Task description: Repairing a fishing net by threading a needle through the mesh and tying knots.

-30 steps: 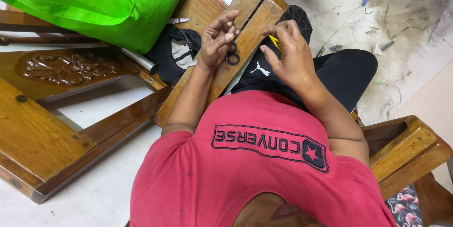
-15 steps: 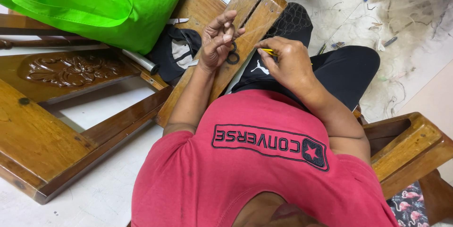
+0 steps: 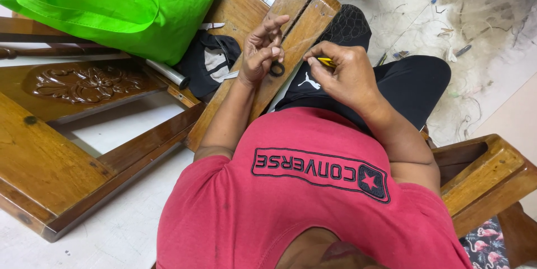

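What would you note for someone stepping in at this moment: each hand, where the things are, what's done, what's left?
Left hand: raised, fingers half spread, grip on a small black ring.
Right hand: closed on a yellow tool, its tip pointing toward the ring.
Both are held over the lap, above the black shorts. Fine netting lies on the floor ahead.
Done: ring and tool are in hand.
Left: cannot tell; the thread, if any, is too fine to see.

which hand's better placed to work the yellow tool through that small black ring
Right, probably: the right hand already pinches the thin yellow tool, tip toward the small black ring held by the left hand.
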